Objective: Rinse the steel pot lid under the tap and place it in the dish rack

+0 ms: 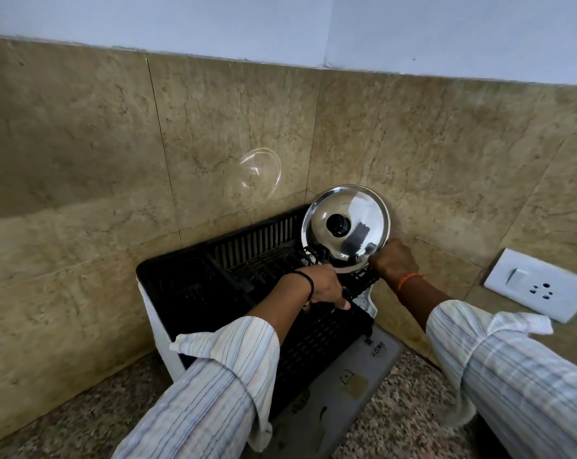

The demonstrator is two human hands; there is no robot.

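A black slatted plastic dish rack [194, 286] with a white side panel sits in the corner against beige stone wall tiles [81, 144], on a grey printed mat [343, 385]. The left hand [320, 286], a black band at its wrist, is closed around a black prong section inside the rack. The round shiny steel pot lid [346, 226] with a black knob stands nearly upright at the rack's back right corner. The right hand [394, 260] grips its lower right rim. A white wall socket plate [535, 284] lies further right
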